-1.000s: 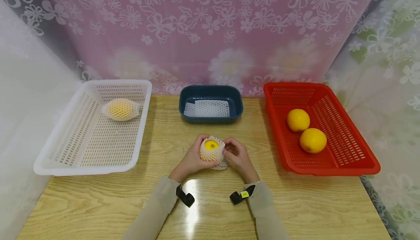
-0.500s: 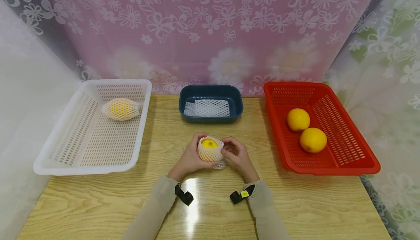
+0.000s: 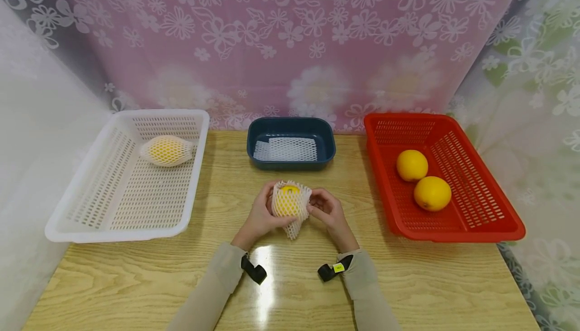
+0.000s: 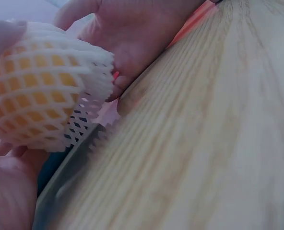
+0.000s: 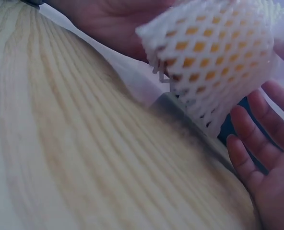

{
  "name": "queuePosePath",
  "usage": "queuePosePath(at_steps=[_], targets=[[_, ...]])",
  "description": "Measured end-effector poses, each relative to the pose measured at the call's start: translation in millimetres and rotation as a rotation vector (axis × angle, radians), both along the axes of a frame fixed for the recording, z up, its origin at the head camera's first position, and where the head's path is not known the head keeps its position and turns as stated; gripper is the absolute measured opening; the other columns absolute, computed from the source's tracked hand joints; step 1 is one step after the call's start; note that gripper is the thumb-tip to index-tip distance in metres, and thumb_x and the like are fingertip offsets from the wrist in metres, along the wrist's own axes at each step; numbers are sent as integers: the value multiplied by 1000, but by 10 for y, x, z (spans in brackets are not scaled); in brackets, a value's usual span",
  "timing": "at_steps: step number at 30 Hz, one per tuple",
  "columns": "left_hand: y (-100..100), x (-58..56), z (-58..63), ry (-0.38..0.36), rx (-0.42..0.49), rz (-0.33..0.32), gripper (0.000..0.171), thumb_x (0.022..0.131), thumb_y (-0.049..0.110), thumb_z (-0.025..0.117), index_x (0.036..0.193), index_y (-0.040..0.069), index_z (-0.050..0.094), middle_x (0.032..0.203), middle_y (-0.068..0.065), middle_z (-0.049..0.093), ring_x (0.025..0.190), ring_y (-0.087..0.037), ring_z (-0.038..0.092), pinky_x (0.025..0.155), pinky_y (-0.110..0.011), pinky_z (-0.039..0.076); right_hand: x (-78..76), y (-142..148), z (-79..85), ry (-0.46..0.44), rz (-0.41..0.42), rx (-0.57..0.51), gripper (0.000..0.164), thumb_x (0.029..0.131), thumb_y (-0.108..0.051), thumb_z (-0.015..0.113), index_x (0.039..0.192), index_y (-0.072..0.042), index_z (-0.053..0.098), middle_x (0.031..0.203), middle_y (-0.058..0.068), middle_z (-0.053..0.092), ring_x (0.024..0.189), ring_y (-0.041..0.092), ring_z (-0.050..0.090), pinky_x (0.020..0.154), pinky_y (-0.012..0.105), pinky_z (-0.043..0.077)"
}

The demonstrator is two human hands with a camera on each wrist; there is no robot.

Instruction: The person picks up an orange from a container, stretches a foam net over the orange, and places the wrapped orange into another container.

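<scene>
A yellow orange [image 3: 290, 189] sits inside a white foam fruit net [image 3: 293, 226], its top showing through the opening. My left hand [image 3: 259, 221] grips the netted orange from the left, thumb across its near side. The loose tail of the net hangs down toward me. With thumb and forefinger, my right hand [image 3: 332, 218] pinches the net's right edge. In the right wrist view the other right fingers [image 5: 250, 139] spread beneath the net. The mesh [image 4: 34, 91] fills the left part of the left wrist view, with the orange's skin showing through its holes.
At left, a white basket [image 3: 192, 190] holds one fruit in a foam net [image 3: 166, 151]. A dark blue tray [image 3: 292, 165] with flat foam nets [image 3: 292, 149] stands at the back. At right, a red basket [image 3: 382, 185] holds two bare oranges [image 3: 432, 193].
The left hand has tipped the netted orange so its bare top faces away and the net's tail swings toward me. The right hand stays at the net's edge, nearly still.
</scene>
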State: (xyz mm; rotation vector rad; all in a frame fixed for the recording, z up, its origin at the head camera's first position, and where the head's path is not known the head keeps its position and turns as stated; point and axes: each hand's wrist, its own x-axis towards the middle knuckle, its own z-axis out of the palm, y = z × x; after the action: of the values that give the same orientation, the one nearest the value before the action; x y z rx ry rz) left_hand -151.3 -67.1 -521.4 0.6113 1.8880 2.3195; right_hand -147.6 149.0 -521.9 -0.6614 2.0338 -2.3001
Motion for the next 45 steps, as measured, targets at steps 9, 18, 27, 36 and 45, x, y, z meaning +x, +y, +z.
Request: queuePosePath(at_steps=[9, 18, 27, 36, 45], targets=[[-26, 18, 13, -64, 60, -85, 82, 84, 17, 81, 144, -13, 35, 127, -26, 52, 107, -17, 60, 87, -29, 54, -5, -12, -9, 21, 15, -52, 32, 87, -4, 72, 109, 12, 55, 100, 1, 60, 87, 11, 58, 79, 22, 50], [-27, 35, 6, -146, -47, -182, 92, 83, 10, 78, 155, 8, 21, 140, -21, 42, 117, -24, 51, 97, -34, 47, 15, -5, -9, -43, 26, -85, 35, 86, 1, 73, 107, 18, 51, 101, 5, 59, 88, 13, 59, 80, 23, 51], [-6, 7, -4, -98, -3, -69, 93, 76, 8, 82, 146, 4, 22, 135, -21, 43, 111, -24, 53, 91, -35, 50, 14, -26, -15, -52, 39, -83, 23, 86, 8, 69, 101, 17, 54, 95, 5, 60, 84, 13, 60, 76, 24, 53], [0, 2, 5, -119, 95, -99, 90, 78, 16, 82, 145, 5, 24, 133, -15, 43, 110, -24, 53, 87, -36, 51, 12, -37, -14, -53, 47, -59, 19, 92, -2, 68, 98, 13, 56, 88, 7, 61, 72, 24, 59, 66, 31, 55], [1, 7, 8, -134, -7, -35, 78, 82, 17, 83, 140, 5, 33, 129, -16, 48, 107, -24, 54, 86, -35, 50, 9, -46, -25, -74, 64, -58, 34, 89, 3, 69, 114, 15, 49, 95, 11, 58, 82, 19, 59, 68, 28, 54]])
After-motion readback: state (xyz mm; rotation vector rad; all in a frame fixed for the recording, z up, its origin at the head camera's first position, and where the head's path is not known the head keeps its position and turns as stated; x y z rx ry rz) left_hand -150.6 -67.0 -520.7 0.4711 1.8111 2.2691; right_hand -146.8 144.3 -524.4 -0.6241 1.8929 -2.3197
